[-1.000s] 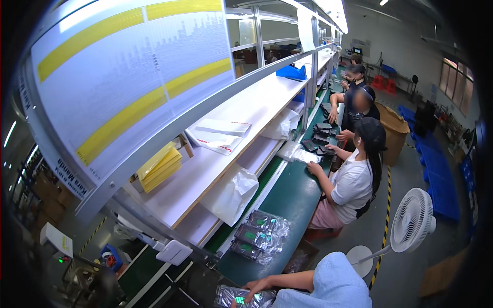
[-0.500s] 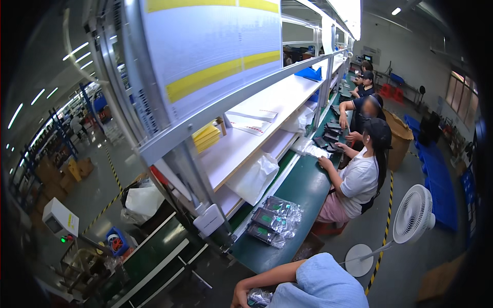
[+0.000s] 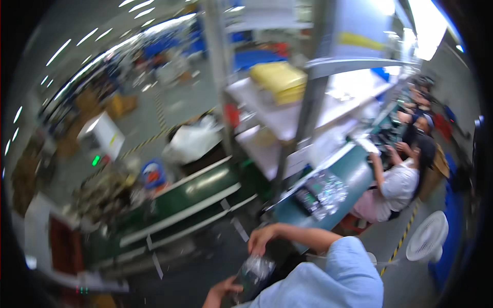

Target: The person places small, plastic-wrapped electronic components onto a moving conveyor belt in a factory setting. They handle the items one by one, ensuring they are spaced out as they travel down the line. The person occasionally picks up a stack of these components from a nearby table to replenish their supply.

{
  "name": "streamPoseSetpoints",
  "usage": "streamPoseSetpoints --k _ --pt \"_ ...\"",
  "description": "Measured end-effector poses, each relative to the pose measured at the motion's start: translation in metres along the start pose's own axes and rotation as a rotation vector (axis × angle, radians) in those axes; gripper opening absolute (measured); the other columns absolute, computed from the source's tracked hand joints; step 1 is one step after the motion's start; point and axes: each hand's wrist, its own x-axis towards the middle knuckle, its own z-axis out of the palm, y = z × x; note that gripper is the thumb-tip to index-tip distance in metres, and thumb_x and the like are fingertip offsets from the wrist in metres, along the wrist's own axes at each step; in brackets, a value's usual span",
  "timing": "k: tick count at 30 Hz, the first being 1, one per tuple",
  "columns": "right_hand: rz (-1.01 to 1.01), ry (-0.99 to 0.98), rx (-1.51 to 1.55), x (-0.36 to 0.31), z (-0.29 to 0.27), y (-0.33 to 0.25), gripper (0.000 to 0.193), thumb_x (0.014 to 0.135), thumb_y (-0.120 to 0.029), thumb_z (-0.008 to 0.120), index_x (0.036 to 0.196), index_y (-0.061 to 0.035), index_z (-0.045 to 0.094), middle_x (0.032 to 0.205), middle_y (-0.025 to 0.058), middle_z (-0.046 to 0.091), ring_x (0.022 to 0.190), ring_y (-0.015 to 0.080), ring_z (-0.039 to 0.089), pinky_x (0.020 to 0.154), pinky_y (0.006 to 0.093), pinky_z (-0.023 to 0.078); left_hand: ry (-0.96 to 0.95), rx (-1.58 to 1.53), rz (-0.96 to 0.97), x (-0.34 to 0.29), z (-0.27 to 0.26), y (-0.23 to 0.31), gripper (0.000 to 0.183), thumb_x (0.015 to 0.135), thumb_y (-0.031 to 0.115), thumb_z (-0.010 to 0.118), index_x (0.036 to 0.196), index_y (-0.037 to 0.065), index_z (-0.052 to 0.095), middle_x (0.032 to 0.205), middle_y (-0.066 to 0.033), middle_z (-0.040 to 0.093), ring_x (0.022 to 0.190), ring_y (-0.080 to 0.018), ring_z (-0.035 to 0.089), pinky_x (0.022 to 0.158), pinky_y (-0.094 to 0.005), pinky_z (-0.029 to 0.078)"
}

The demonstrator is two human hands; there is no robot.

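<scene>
A clear plastic bag [image 3: 253, 274] with a dark item inside hangs close to my body at the bottom of the view. My right hand [image 3: 262, 240] grips its upper end, fingers bent down onto the film. Lower down, my left hand [image 3: 226, 288] holds the bag's side, with the thumb lying over it. Motion blur and glare on the plastic hide the item's kind. Several similar dark items in clear bags [image 3: 321, 194] lie on the near end of the green bench [image 3: 354, 163], beyond my right forearm.
A green conveyor belt [image 3: 200, 186] runs at the left, with a white bag [image 3: 192, 141] behind it. Yellow packets [image 3: 280, 81] sit on the white shelf. At the right are a seated co-worker in a white shirt [image 3: 398, 185] and a white fan [image 3: 427, 236].
My view has swung left, bringing more of the conveyor side into sight. The bag and both hands now show more fully; earlier only one hand and part of the plastic showed.
</scene>
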Motion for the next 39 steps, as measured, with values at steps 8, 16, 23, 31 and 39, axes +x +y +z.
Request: streamPoseSetpoints --k 8,16,23,31,39 --pt "-0.42 0.852 0.017 0.034 0.023 -0.089 0.036 0.088 -0.03 0.055 0.107 0.0005 0.056 0.083 0.0045 0.061 0.075 0.0098 0.057 0.065 0.0242 0.047 0.338 -0.429 0.435 -0.057 -0.047 -0.064 0.042 0.07 0.011 0.059 0.11 0.002 0.051 0.102 -0.0134 0.058 0.094 -0.0269 0.057 0.084 -0.0386 0.045" --pt "-0.229 0.595 -0.389 0.077 0.103 -0.121 0.036 0.084 -0.036 0.06 0.091 -0.0005 0.065 0.063 0.0031 0.058 0.059 0.0069 0.052 0.054 0.0244 0.042 0.366 -0.775 0.66 -0.055 -0.074 -0.102 0.04 0.074 0.017 0.059 0.11 0.003 0.053 0.102 -0.013 0.06 0.093 -0.0275 0.06 0.081 -0.0414 0.049" --pt "-0.277 0.618 -0.244 0.131 0.082 -0.129 0.03 0.085 -0.024 0.059 0.099 0.002 0.064 0.08 0.0053 0.064 0.069 0.0104 0.056 0.061 0.0256 0.047 0.268 -1.072 0.948 -0.051 -0.1 -0.131 0.048 0.069 0.013 0.061 0.113 -0.004 0.05 0.104 -0.0182 0.06 0.092 -0.0339 0.06 0.082 -0.0484 0.048" --pt "-0.399 0.582 -0.041 0.196 0.039 -0.166 0.021 0.085 -0.019 0.059 0.09 0.0013 0.065 0.076 0.0006 0.06 0.071 0.0085 0.052 0.064 0.0251 0.044 0.388 -1.106 1.052 -0.06 -0.164 -0.107 0.052 0.067 0.017 0.061 0.113 -0.003 0.05 0.105 -0.0188 0.059 0.094 -0.0353 0.059 0.085 -0.0491 0.046" --pt "-0.401 0.447 -0.303 0.246 -0.012 -0.228 0.026 0.087 -0.022 0.057 0.081 0.0024 0.062 0.062 -0.0016 0.051 0.06 0.0057 0.043 0.053 0.0241 0.037 0.579 -1.134 1.046 -0.083 -0.235 -0.02 0.046 0.065 0.016 0.063 0.107 -0.001 0.054 0.101 -0.0166 0.061 0.091 -0.034 0.06 0.084 -0.0482 0.047"
